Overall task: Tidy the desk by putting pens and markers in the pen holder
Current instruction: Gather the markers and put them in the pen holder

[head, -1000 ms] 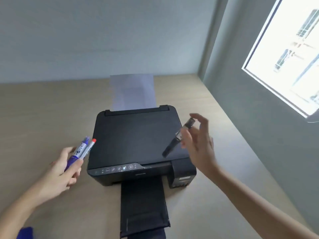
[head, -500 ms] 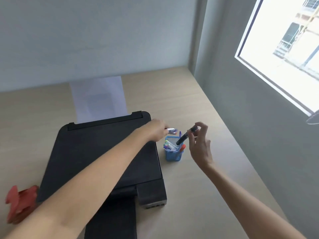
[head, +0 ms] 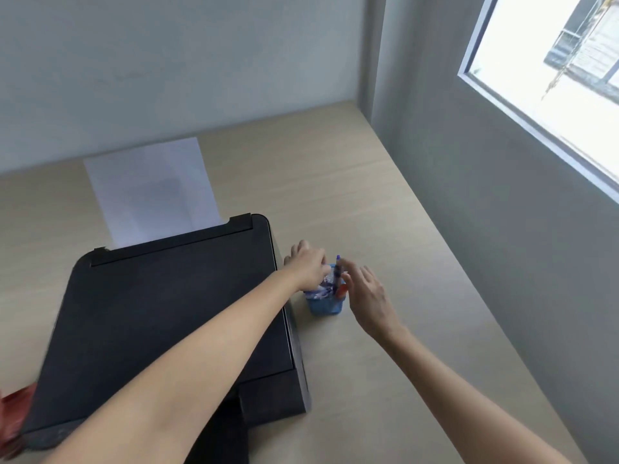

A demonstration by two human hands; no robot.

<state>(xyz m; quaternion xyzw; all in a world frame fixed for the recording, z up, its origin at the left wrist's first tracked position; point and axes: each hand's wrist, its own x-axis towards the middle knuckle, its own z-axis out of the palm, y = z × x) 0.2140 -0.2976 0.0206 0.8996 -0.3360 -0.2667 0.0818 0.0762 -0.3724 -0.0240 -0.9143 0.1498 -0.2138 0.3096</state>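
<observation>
Head view shows us looking down at a pale wooden surface (head: pixel 351 182) that runs into a grey corner, with a window (head: pixel 549 78) in the wall to our right. A black printer (head: pixel 174 306) takes up the left part, a white sheet of paper (head: pixel 150 192) standing out of its rear feed. Just beside the printer's right edge stands the blue mesh pen holder (head: pixel 324 304), already holding several pens and markers, among them a blue-capped pen (head: pixel 338 269) standing upright and a marker with an orange cap (head: pixel 341 290). Our left hand (head: pixel 308 264) reaches across the printer and sits over the holder's left rim, fingers curled down into the pens; we cannot tell whether it grips anything. Our right hand (head: pixel 366 293) hangs just to the right of the holder, fingers spread apart and empty, fingertips near the blue-capped pen. Something red (head: pixel 13 416) shows blurred at the far left edge.
</observation>
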